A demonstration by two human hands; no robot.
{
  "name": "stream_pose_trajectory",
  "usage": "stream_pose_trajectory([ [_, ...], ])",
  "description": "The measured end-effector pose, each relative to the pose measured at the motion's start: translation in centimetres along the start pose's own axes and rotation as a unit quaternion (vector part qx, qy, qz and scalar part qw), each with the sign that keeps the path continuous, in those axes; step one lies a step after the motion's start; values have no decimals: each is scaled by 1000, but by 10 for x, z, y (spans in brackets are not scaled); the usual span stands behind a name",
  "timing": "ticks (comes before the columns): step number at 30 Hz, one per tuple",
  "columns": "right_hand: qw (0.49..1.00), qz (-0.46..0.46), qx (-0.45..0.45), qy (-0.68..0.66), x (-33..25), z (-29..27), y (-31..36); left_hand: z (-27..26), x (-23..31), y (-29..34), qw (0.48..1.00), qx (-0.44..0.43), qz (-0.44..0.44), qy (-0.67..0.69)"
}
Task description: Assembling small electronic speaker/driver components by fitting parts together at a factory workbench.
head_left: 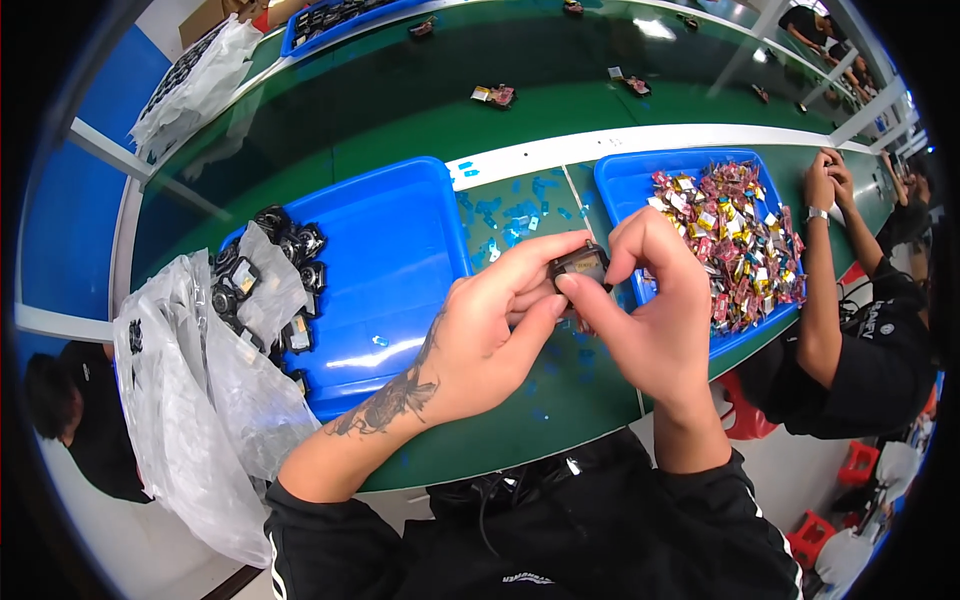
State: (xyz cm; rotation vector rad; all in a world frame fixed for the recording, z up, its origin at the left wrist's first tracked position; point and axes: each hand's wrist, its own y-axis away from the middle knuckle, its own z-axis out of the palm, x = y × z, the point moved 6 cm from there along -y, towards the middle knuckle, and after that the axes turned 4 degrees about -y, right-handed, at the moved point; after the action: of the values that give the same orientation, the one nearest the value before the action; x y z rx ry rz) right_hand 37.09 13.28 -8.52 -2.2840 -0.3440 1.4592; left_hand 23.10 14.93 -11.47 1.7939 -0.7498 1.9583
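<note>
Both hands meet over the green bench, between two blue trays. My left hand (495, 325) is closed around a small black device casing (580, 264) with a greyish panel showing. My right hand (655, 310) pinches the casing's right side between thumb and bent index finger. What lies beneath the casing is hidden by my fingers. In the left blue tray (385, 270), several similar black casings (240, 280) lie along the left side, partly under translucent plastic sheeting (200, 360). The right blue tray (625, 172) is heaped with small reddish electronic assemblies (728, 240) with white and yellow parts.
Blue film scraps (515, 215) litter the bench. Beyond a white rail (540, 147) runs a green conveyor belt (400, 100) carrying scattered small assemblies (495, 96). Another blue tray (340, 22) stands at the far left. A co-worker's arms (825, 270) reach in on the right; another person sits at left.
</note>
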Motion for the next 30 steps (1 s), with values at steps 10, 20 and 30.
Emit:
stream_pose_trajectory([
  [10, 960, 168, -23, -225, 14, 3, 39, -6, 7, -1, 993, 83, 35, 80],
  [20, 910, 186, -39, -368, 16, -1, 35, -4, 38, 4, 925, 75, 198, -317],
  [30, 942, 173, -56, -282, 19, -3, 37, -9, 1, 5, 992, 35, -98, -74],
])
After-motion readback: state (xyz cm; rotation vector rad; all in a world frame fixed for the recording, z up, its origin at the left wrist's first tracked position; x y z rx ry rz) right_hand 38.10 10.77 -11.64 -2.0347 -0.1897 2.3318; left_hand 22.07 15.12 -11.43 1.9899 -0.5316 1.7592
